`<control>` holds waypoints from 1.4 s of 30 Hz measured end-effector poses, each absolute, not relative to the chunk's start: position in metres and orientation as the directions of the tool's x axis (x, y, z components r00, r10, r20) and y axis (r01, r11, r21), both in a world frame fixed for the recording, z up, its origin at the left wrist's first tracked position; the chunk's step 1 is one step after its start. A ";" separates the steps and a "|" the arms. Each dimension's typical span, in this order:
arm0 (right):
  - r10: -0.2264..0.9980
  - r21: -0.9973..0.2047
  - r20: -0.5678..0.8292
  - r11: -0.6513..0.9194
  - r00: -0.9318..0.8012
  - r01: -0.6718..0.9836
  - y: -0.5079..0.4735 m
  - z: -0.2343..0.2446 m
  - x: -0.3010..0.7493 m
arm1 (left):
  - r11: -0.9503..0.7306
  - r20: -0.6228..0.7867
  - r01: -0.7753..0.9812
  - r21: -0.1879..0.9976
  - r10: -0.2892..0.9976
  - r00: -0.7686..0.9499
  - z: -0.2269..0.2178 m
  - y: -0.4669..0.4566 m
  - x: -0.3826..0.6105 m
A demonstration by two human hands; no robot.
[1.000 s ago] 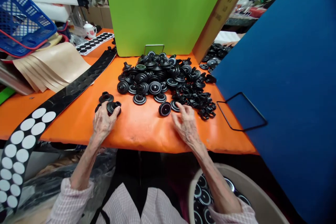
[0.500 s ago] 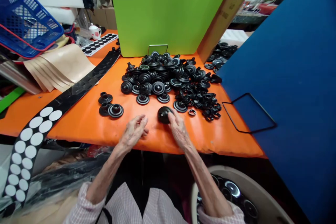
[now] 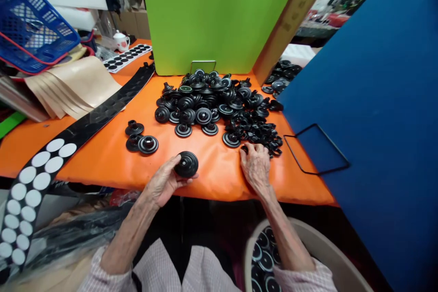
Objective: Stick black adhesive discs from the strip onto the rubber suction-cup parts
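A round black plastic disc (image 3: 188, 164) with stepped ridges is gripped at its edge between the thumb and fingers of my left hand (image 3: 162, 183), just above the table's front part. At the near edge of a heap of small black rings (image 3: 262, 130), my right hand (image 3: 256, 166) has its fingertips closed on a small black ring (image 3: 244, 149), mostly hidden by the fingers. A large pile of similar black discs (image 3: 203, 116) lies behind, with smaller knobs on their centres. To the left, a few such discs (image 3: 148, 144) sit apart on the orange table (image 3: 212, 164).
A green panel (image 3: 219, 13) stands behind the pile, and a blue panel (image 3: 376, 100) leans at the right. A strip with white round stickers (image 3: 41, 159) curves along the left. Below right, a pale tub (image 3: 328, 246) contains several black discs.
The black disc has passed from my right hand to my left, which has closed on it. My right hand has moved right to the loose ring beside the heap. The view has shifted slightly.
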State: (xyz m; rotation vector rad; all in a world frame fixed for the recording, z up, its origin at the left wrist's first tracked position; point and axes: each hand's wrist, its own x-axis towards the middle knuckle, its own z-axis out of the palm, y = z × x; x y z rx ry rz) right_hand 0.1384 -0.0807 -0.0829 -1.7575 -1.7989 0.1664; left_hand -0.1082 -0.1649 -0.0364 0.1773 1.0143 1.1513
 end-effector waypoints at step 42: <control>0.979 -0.975 -0.036 0.010 -0.201 0.224 -0.179 -0.047 0.045 | 0.223 -0.247 -0.452 0.864 0.969 0.006 -0.041 -0.192 -0.097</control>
